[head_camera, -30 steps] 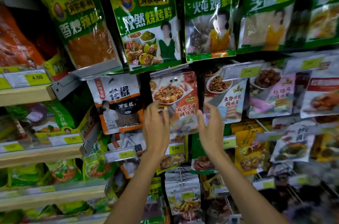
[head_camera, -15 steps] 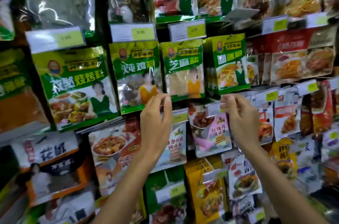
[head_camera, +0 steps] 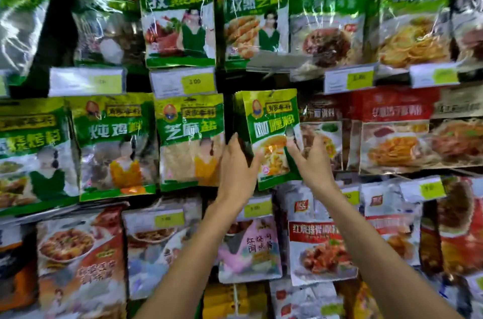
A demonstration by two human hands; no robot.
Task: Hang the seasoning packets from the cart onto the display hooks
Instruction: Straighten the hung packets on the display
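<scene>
Two hands (head_camera: 236, 164) (head_camera: 311, 164) show, and four green packets (head_camera: 34, 151) (head_camera: 115, 143) (head_camera: 190, 141) (head_camera: 271, 120) face out along the middle row.

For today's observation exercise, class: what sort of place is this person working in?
Probably a shop's seasoning aisle: rows of hanging packets, yellow price tags under them, and the left hand and right hand holding a green packet.

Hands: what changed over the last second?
Both rose from a lower row to the green row. The left hand and right hand closed in and now hold the green packet by its sides. The other packets stayed hanging.
</scene>
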